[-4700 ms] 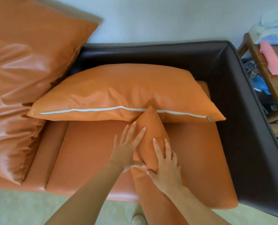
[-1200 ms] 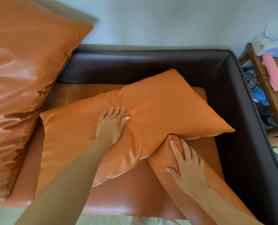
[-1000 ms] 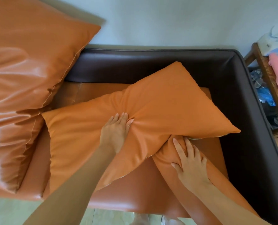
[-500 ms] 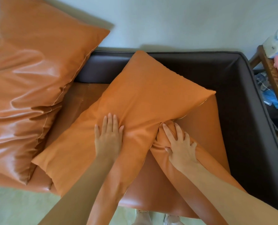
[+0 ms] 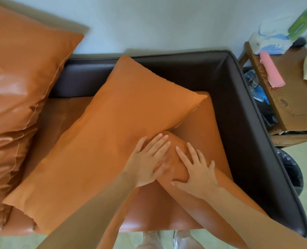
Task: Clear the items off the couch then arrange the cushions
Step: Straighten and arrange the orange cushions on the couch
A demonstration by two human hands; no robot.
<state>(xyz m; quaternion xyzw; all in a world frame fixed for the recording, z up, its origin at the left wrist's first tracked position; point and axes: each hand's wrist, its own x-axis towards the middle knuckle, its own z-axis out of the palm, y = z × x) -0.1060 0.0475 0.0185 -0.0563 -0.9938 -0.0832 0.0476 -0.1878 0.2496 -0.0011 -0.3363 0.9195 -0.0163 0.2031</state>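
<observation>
Two hands lie flat with spread fingers, gripping nothing: the left hand (image 5: 149, 162) and right hand (image 5: 196, 169) both press the rounded top of a narrow orange cushion (image 5: 194, 200) running toward five o'clock. Over it, a large matte rectangular cushion (image 5: 102, 141) lies diagonally, long axis seven to one o'clock, one corner up against the couch (image 5: 247, 141) back's dark brown leather. Bare glossy orange seat (image 5: 210, 126) shows at three o'clock.
</observation>
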